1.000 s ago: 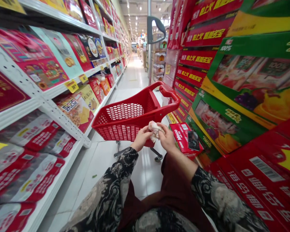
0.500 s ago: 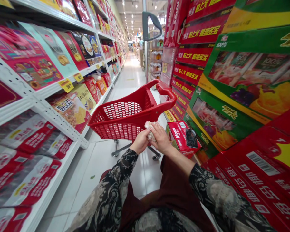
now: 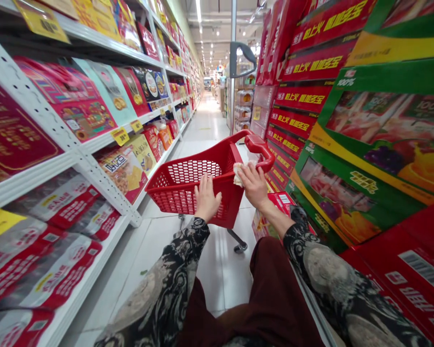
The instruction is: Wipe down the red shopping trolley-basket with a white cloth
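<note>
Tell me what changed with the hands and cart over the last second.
Both hands rose to the cart's rear rim. The left hand let go of the white wad and now lies on the rim; the right hand keeps the wad, held at the rim by the handle. Cart, shelves and stacked boxes stayed put.

Hands (image 3: 207,197) — now on cart rim (image 3: 173,186)

White floor (image 3: 155,241), red cart (image 3: 177,185), stacked boxes (image 3: 365,144)
</note>
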A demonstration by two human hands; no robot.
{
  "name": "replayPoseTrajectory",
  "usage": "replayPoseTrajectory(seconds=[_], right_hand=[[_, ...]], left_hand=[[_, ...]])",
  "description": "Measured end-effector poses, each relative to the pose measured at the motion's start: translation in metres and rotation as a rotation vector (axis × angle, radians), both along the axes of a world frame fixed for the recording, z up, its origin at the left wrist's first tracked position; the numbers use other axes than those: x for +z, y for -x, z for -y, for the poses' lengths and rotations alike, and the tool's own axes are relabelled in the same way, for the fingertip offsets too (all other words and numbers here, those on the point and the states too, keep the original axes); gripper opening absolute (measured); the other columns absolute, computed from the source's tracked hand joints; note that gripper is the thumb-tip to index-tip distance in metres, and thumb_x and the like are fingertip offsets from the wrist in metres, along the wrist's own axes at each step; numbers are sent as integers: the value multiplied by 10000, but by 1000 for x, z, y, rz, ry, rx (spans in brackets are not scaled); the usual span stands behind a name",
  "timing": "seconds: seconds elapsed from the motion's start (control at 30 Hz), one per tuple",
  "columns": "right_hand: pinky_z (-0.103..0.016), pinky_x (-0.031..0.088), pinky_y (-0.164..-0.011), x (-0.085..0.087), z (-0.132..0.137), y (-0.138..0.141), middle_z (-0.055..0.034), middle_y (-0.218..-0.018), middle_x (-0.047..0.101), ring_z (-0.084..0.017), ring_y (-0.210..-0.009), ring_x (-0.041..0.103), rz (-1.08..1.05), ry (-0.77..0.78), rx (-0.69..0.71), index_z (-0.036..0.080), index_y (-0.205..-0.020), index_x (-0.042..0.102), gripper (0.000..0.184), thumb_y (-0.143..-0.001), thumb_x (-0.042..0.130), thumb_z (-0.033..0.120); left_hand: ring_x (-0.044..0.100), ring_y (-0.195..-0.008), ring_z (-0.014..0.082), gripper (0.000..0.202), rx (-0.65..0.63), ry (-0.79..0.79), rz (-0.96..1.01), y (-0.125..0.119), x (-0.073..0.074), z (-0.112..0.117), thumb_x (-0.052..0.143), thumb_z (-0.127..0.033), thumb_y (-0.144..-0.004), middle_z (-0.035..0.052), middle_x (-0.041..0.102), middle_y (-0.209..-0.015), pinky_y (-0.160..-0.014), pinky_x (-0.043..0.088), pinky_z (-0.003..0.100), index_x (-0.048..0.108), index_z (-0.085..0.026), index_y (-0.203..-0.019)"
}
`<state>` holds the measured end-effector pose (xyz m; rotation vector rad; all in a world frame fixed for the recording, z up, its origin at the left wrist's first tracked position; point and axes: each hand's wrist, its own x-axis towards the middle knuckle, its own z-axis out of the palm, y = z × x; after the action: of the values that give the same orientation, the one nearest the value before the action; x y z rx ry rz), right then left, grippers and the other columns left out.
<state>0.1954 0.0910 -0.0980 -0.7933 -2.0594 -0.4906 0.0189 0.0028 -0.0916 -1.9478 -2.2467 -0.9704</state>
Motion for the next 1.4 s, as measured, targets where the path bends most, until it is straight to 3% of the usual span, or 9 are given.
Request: replayPoseTrajectory(seconds=[0.13,0.3,0.43,0.63,0.93,1.0,1.2,1.3,1.4], right_hand=[[-491,217,-1115,-43,7,5,-74,-1340,517,-221,-1372,265,129,-21,42,186,-1284,503,418,-904,365,75],[-468,251,-1109,-79,18,1,-56,-1346,514,-207,-1345,328,283,61,136,209,-1308,479,478,-873,385,36],[-446,260,-1107,-66,19,1,-69,-1305,553,-187,-1335,348,247,43,203,213,-1281,509,448,-881,388,52],[-482,188,-1124,-24,4,9,-74,-1351,505,-201,-1369,274,41,6,73,221,-1285,506,420,-911,367,90],[-477,258,-1097,-93,28,1,-75,-1305,554,-196,-1314,384,329,165,170,210,-1288,494,484,-853,400,22],[-475,266,-1093,-84,31,0,-78,-1291,566,-201,-1310,390,316,151,177,202,-1260,521,447,-862,401,37],[-503,137,-1132,-20,11,0,-71,-1363,492,-200,-1369,277,22,36,-25,228,-1282,503,411,-913,364,112],[-503,153,-1128,-25,7,-1,-65,-1371,485,-204,-1372,270,52,78,-31,223,-1281,502,416,-908,368,95],[-492,203,-1116,-58,16,-1,-65,-1374,482,-205,-1359,300,177,162,23,216,-1286,494,433,-896,378,68]], left_hand=[[152,-1407,269,704,-26,207,-119,12,-3,-8,526,-264,-774,117,189,-1522,-1101,150,598,252,-152,-1412],[164,-1404,274,647,-31,258,-217,20,-4,-7,512,-302,-772,83,187,-1528,-1100,176,588,329,-192,-1383],[148,-1403,309,646,-23,251,-275,22,-5,-6,523,-319,-766,75,225,-1519,-1086,183,617,349,-211,-1378],[102,-1412,300,694,-19,226,-271,19,-12,-6,526,-296,-757,82,175,-1531,-1092,153,618,301,-188,-1404],[128,-1409,288,694,-30,236,-302,16,-8,-4,520,-307,-759,80,181,-1528,-1098,160,607,300,-169,-1402],[127,-1410,285,692,-25,233,-307,17,-9,-4,518,-302,-759,78,180,-1529,-1102,153,604,300,-172,-1403],[116,-1411,291,701,-23,250,-310,16,-10,-5,515,-328,-770,81,147,-1535,-1088,164,624,281,-163,-1410],[121,-1410,293,704,-20,252,-316,16,-10,-6,520,-327,-770,80,150,-1535,-1090,169,617,276,-173,-1413],[124,-1409,297,711,-14,246,-331,16,-11,-6,526,-323,-762,86,160,-1533,-1094,171,610,279,-168,-1411]])
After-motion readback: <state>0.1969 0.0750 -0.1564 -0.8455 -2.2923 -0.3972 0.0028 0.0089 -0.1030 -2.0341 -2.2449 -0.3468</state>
